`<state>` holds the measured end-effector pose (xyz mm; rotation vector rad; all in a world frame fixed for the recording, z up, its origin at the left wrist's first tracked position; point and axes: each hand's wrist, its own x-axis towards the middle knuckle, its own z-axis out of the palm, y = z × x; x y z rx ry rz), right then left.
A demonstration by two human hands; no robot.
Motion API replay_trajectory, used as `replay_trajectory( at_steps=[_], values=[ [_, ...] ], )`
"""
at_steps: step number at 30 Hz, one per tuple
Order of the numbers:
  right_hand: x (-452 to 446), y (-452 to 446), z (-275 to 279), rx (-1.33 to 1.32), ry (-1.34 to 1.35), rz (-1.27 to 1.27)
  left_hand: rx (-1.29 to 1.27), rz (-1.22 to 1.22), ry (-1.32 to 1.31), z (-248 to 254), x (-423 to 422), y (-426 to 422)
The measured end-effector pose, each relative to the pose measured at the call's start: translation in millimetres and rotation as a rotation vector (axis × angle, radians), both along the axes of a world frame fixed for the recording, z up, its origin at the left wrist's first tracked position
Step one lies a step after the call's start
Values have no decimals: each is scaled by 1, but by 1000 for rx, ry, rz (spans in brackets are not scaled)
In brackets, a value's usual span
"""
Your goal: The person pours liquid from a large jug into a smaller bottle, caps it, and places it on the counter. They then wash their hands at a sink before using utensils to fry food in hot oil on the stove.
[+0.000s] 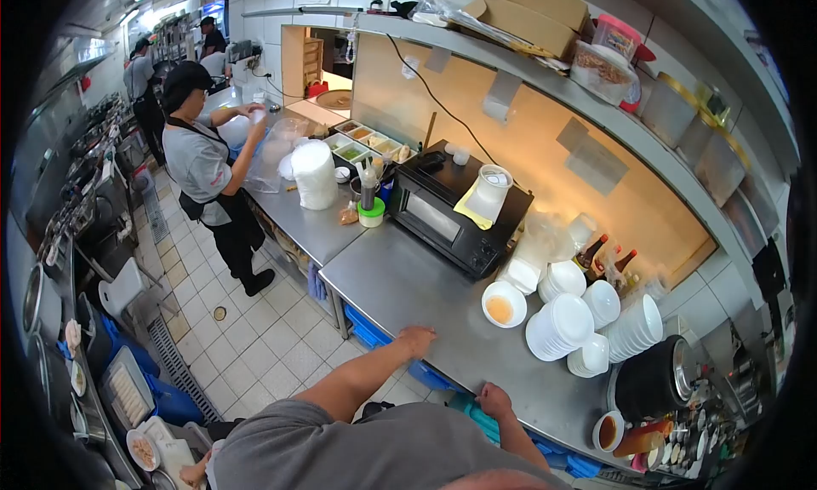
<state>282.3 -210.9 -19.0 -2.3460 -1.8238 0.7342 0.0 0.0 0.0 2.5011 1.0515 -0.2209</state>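
My left hand rests at the front edge of the steel counter, its fingers lying on the metal with nothing in them. To its right, my right hand is curled closed at the same edge; its palm side is hidden. A white bowl with something orange-yellow inside stands on the counter beyond my hands. Right of the bowl rise stacks of white round containers. Further back is a black toaster oven, with a white container on a yellow cloth on top.
At left, a co-worker in cap and apron handles plastic at the counter. A wrapped white stack and ingredient trays stand nearby. A black cooker and a sauce bowl are at right. Another person's hand shows bottom left.
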Motion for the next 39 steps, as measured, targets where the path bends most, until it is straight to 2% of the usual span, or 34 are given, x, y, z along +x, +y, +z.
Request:
replay_trajectory(
  at_steps=[2, 3, 6, 8, 11, 17, 20, 26, 35, 39],
  values=[
    [-29, 6, -10, -8, 102, -54, 37, 1, 60, 2, -27, 2],
    [51, -21, 32, -47, -29, -44, -6, 15, -69, 0, 50, -23],
    [13, -10, 9, 13, 30, -37, 6, 37, -69, -2, 11, -8],
    [11, -14, 7, 82, 4, -81, -7, 29, -74, 6, 9, -11],
    [4, -12, 21, 28, 21, -103, -17, 56, -69, 14, 9, -14],
    [8, -11, 13, 65, 35, -98, 26, 75, -115, -15, 13, -8],
    [12, -10, 2, 105, 33, -48, -5, 69, -61, 13, 7, -16],
    [15, -13, 1, 105, 16, -25, -19, 88, -56, 0, 14, -13],
    [19, -10, -5, 72, 11, -48, -31, 72, -13, 24, 11, -18],
    [17, -12, -3, 72, 15, -47, -49, 86, 0, 15, 13, -16]
  ],
)
